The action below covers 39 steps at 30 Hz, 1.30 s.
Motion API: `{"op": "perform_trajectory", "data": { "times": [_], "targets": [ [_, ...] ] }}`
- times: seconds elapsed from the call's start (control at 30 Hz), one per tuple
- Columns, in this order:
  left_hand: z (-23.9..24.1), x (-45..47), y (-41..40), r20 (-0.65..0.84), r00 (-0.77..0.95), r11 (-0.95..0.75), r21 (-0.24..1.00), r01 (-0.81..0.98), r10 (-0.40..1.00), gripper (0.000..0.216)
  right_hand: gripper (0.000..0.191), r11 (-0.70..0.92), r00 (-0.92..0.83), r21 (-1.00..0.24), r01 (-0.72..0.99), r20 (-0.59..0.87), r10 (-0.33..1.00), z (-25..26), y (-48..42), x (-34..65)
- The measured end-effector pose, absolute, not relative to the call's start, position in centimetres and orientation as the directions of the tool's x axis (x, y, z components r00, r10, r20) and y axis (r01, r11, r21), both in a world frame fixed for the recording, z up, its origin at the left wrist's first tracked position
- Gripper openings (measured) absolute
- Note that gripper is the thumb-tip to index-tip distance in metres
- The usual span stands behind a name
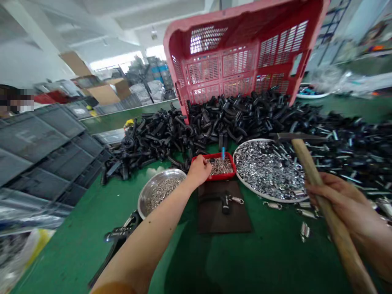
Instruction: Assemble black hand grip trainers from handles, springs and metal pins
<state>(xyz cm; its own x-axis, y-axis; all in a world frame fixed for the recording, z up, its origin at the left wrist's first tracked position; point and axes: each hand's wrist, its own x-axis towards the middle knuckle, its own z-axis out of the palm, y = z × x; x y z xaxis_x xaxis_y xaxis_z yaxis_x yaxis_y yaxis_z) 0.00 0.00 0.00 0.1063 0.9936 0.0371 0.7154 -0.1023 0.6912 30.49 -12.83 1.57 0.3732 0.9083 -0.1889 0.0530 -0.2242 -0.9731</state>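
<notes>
My left hand [199, 169] reaches into a small red tray [229, 174] of small metal pieces, with fingers closed in a pinch; what it grips is hidden. My right hand [343, 206] is wrapped round the wooden handle of a hammer [309, 163], whose dark metal head hangs over a round metal plate [245, 179] full of shiny rings. On a dark brown mat [220, 218] in front of me lies a black plastic part with a small spring [228, 200].
A big heap of black plastic parts [232, 118] spills from a tipped red crate [241, 53] at the back. A steel bowl [147, 196] of small rings sits left. Grey crates [45, 151] stack at the left. Loose springs [304, 228] lie on the green table.
</notes>
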Motion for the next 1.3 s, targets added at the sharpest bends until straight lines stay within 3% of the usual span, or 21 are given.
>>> {"op": "perform_trajectory", "data": {
  "times": [0.17,0.3,0.57,0.9,1.03,1.1,1.3],
  "targets": [
    [-0.1,0.5,-2.3,0.119,0.334,-0.324,0.669,0.669,0.935,0.008,0.037,-0.211,0.213,-0.977,0.006,-0.205,0.955,0.5,-14.0,28.2],
    [-0.2,0.3,-4.1,0.004,0.582,-0.416,0.703,0.576,0.813,0.013,0.041,-0.197,0.165,-0.978,0.067,-0.184,0.969,-0.7,-14.6,27.1],
    [-0.8,1.1,-4.5,-0.049,0.596,-0.436,0.633,0.639,0.802,0.018,0.043,-0.181,0.160,-0.967,0.181,-0.152,0.975,-1.1,-14.2,26.5],
    [0.8,3.1,-4.6,-0.072,0.690,-0.666,0.209,0.716,0.720,0.015,0.041,-0.121,0.143,-0.959,0.257,-0.086,0.986,-1.8,-14.4,27.0],
    [0.9,4.1,-5.7,-0.047,0.756,-0.757,-0.023,0.652,0.653,0.020,0.039,-0.026,0.135,-0.933,0.359,0.024,0.991,-1.8,-14.9,26.7],
    [0.7,4.2,-6.1,-0.022,0.788,-0.786,-0.081,0.612,0.616,0.024,0.039,0.033,0.126,-0.921,0.389,0.089,0.988,-1.8,-15.4,26.6],
    [-0.3,2.6,-6.3,0.030,0.721,-0.720,0.091,0.688,0.693,0.020,0.039,0.165,-0.004,-0.819,0.550,0.195,0.981,-2.0,-16.8,26.8]
  ]
}}
